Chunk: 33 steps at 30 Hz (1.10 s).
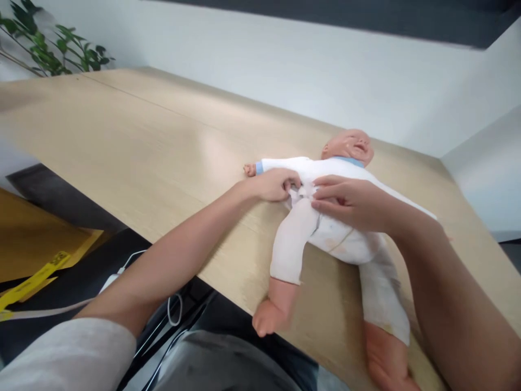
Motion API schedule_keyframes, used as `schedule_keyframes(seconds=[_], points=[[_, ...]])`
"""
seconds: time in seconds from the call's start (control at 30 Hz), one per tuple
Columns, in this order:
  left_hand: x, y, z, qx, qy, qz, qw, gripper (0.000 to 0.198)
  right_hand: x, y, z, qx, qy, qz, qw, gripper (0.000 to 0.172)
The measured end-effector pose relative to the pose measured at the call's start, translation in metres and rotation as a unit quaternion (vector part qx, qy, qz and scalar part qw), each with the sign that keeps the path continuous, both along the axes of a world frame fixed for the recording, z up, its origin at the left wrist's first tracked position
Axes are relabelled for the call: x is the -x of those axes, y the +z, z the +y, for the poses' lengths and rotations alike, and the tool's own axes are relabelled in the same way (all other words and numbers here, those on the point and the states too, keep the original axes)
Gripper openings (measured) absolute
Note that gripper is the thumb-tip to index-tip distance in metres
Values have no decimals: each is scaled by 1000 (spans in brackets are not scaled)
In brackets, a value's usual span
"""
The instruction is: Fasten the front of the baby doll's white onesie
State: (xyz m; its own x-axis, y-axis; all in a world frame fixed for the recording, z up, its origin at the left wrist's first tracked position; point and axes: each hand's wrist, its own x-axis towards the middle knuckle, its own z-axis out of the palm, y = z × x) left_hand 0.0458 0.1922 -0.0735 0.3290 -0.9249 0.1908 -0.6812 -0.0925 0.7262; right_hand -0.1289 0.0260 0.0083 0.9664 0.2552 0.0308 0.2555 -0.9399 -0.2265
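A baby doll (345,146) lies on its back on the wooden table, head toward the wall and one foot at the near edge. Its white top has a blue collar and cuff, and white cloth covers its legs down to the shins. Around its hips is a white diaper (340,239) with faint printing. At the diaper's left waist side, my left hand (279,184) has its fingers curled closed on the bunched edge. My right hand (345,198) meets it there from the right, fingertips pinching the same crumpled white material. The exact fold between the fingertips is partly hidden.
The pale wooden table (134,141) runs along a white wall (252,60). A green leafy plant (52,49) stands at the far left. Below the near edge are a yellow strap (36,279), a white cable (175,309) and dark chair parts.
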Motion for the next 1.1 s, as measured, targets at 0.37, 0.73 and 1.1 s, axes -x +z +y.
schedule_keyframes(seconds=[0.37,0.73,1.1], points=[[4,5,-1,38,-66,-119,990,28,5,1,0,21,-5,64,998,54],[7,18,8,28,-95,-139,985,33,8,8,0,-35,-43,88,995,52],[16,24,7,30,-139,-104,984,22,9,14,5,-80,-74,112,988,48]])
